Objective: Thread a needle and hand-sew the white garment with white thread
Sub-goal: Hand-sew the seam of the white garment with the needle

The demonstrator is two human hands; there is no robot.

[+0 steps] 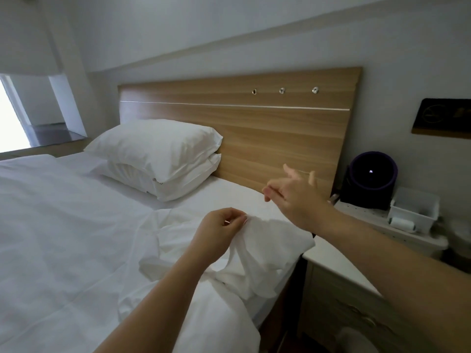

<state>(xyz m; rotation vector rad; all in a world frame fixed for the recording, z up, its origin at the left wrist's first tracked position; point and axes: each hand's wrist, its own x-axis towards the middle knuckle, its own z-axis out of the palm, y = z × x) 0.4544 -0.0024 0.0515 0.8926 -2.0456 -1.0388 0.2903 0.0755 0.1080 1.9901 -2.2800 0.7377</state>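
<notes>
The white garment (257, 253) lies crumpled on the bed near its right edge. My left hand (221, 226) pinches a raised fold of it between thumb and fingertips. My right hand (293, 193) is lifted above and beyond the garment, in front of the headboard. Its thumb and forefinger are pinched together as on a needle, and the other fingers spread out. The needle and thread are too thin to make out. A spool of white thread (402, 223) lies on the nightstand to the right.
White bedding (63, 238) covers the bed, with two stacked pillows (158, 154) against the wooden headboard (254, 123). The white nightstand (328, 253) stands beside the bed. On it are a white tray (415, 207) and a dark round speaker (372, 179).
</notes>
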